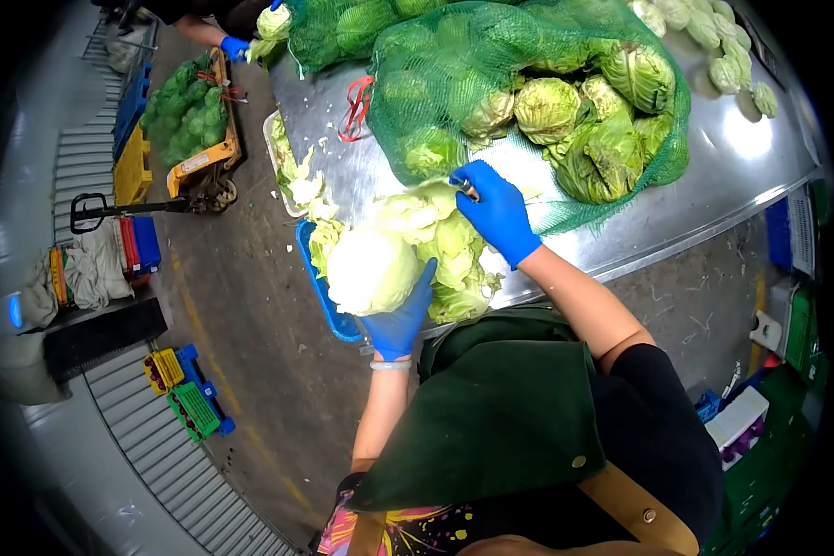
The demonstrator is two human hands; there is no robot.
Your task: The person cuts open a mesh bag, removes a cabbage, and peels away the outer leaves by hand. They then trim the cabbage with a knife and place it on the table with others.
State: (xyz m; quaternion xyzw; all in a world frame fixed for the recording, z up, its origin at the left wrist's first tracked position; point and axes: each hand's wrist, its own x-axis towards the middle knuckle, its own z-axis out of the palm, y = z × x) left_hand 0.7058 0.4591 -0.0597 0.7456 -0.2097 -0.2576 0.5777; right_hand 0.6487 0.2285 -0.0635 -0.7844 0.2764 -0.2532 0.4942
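Note:
My left hand (399, 318), in a blue glove, holds a pale, peeled cabbage (372, 271) from below and its right side, over the table's left edge. My right hand (497, 211), also gloved in blue, is closed around a small tool with a brownish handle (468, 189); its blade cannot be made out. Loose cabbage leaves (454, 250) lie between and below my hands, partly over a blue tray (317, 278). Beyond my right hand, a green mesh bag (426, 88) lies open with leafy green cabbages (549, 109) inside.
Peeled cabbages (725, 74) sit on the metal table (621, 250) at the far right. Another person's gloved hand (234, 47) is at the upper left. A pallet jack (111, 211), a yellow crate (132, 167) and a bagged load (185, 113) stand on the floor at left.

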